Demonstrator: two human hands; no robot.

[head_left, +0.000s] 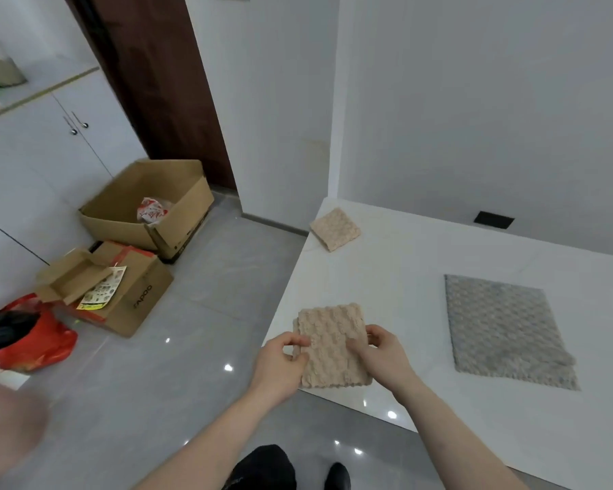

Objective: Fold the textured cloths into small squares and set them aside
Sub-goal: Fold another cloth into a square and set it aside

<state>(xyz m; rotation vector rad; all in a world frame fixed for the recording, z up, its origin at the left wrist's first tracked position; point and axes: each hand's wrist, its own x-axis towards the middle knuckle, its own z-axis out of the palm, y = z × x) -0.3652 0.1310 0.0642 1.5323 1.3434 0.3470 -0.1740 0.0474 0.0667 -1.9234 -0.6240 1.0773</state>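
Blurred pale shape [8, 429] at lower left edge, red bag [32, 344] cut off by left edge

White table [422, 263], right half of frame. On it: folded beige cloth [335, 229] at upper-left corner; beige cloth [330, 343] at lower-left edge; grey cloth [503, 330] spread flat, centre-right.

Both bare forearms are reaching forward from the bottom edge, converging toward the middle. The left hand [280, 358] is curling its fingers and thumb, pinching the left edge of the cloth [330, 344]. The right hand [381, 351] is gripping the right edge, thumb lying on top, fingers bent.
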